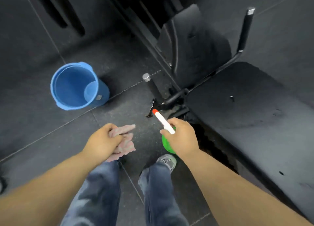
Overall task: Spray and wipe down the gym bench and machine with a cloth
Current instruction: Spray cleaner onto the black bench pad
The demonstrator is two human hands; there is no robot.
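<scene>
Right hand point(182, 138), nearest the bench point(237, 103), grips the spray bottle point(165, 143) — nozzle aimed away from the bench; left hand point(102, 141), farther from it, clutches the cloth point(126, 140).

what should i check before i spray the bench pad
1. Grip on spray bottle in right hand: ok.
2. Hold on cloth in left hand: ok.
3. Nozzle aimed at bench pad: not ok, it points at the floor left of the pad.
4. Liquid left in the bottle: cannot tell.
5. Dry footing: not ok, a dark glossy spill lies on the floor ahead of the feet.
6. Room around the blue bucket: ok, it stands apart on the left.
</scene>
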